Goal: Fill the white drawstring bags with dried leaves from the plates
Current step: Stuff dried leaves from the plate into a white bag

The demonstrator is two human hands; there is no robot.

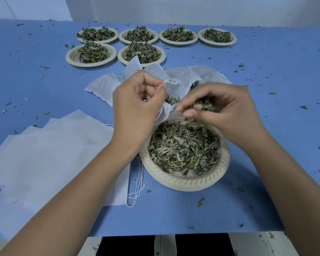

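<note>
A cream plate (175,181) of dried leaves (183,146) sits near the table's front edge. Above its far rim my left hand (137,106) pinches the mouth of a white drawstring bag (174,87) and holds it open; some leaves show inside. My right hand (224,109) grips a clump of dried leaves just right of the bag's mouth, over the plate. A stack of flat empty white bags (50,154) lies at the left, their strings (137,183) trailing beside the plate.
Several more plates heaped with dried leaves (142,50) stand in two rows at the back of the blue table (284,80). More white bags (102,85) lie behind my hands. Leaf crumbs are scattered over the table. The table's front edge (174,234) runs just below the plate.
</note>
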